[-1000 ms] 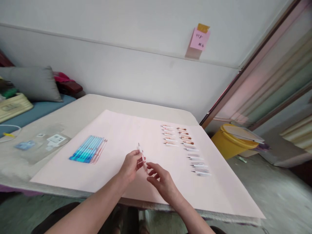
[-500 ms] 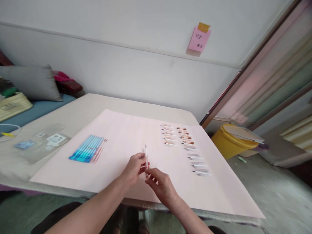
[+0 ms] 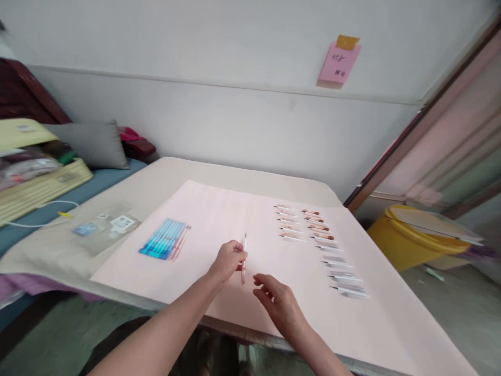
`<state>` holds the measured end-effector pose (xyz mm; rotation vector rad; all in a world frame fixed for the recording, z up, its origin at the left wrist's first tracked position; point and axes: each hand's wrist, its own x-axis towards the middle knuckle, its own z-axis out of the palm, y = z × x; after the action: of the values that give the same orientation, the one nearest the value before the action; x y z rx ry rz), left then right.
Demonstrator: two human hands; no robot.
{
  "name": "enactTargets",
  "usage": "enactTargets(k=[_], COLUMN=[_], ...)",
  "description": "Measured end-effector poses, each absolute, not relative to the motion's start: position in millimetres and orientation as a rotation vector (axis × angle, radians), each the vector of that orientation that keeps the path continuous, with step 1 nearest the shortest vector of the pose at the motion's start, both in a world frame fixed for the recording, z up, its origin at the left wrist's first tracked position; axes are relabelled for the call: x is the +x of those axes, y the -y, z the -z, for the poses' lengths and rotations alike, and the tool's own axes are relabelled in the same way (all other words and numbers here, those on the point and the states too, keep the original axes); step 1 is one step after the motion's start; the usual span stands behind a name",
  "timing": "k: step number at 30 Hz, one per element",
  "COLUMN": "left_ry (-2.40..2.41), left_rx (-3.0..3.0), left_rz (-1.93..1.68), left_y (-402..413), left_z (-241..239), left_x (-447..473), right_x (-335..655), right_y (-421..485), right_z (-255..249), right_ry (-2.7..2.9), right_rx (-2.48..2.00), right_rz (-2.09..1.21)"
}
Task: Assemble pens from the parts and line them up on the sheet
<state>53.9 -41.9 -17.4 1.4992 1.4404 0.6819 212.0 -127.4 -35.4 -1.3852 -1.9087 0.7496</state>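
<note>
My left hand (image 3: pixel 230 257) pinches a slim white-and-pink pen (image 3: pixel 245 243) upright, its pointed tip facing away from me. To the right, my right hand (image 3: pixel 279 300) is apart from the pen, thumb and fingers parted, holding nothing. Farther left on the pink sheet lies a row of blue pens (image 3: pixel 164 239) side by side, with a few pinkish pens (image 3: pixel 180 244) along their right edge. On the right, thin white pen parts with dark tips (image 3: pixel 291 237) lie in two columns, several beside brown-topped pieces (image 3: pixel 319 228). Their exact kind is too small to tell.
The pink sheet (image 3: pixel 219 209) covers much of the cream table (image 3: pixel 176 169). A clear plastic bag (image 3: pixel 113 232) with labels lies at the left. A yellow bin (image 3: pixel 410 240) stands on the floor at right. A pink note (image 3: pixel 338 63) is taped to the wall.
My right hand has let go of the pen's lower end and moved right, its fingers opening. My left hand keeps the pen. The camera view has turned slightly left.
</note>
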Motion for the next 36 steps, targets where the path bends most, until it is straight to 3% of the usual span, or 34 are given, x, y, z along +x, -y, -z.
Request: enactTargets(k=[7, 14, 18, 24, 36], left_ry=[-2.007, -2.28, -2.246, -1.82, -1.956], left_rx=[1.808, 1.861, 1.984, 2.27, 2.24], left_rz=[-0.306, 0.004, 0.056, 0.12, 0.126], left_y=[-0.4, -10.6, -4.2, 23.5, 18.2], left_z=[7.7, 6.9, 10.9, 30.4, 24.4], left_x=[0.0, -30.4, -13.6, 28.7, 2.1], right_x=[215.1, 218.3, 220.2, 222.4, 221.5], right_y=[125.6, 124.7, 123.1, 119.2, 118.1], right_z=[39.6, 38.7, 39.5, 40.4, 46.0], right_ry=[1.981, 2.016, 2.02, 2.023, 2.094], right_rx=[-1.38, -1.381, -1.382, -1.392, -1.404], right_rz=[-0.72, -0.713, -0.701, -0.613, -0.572])
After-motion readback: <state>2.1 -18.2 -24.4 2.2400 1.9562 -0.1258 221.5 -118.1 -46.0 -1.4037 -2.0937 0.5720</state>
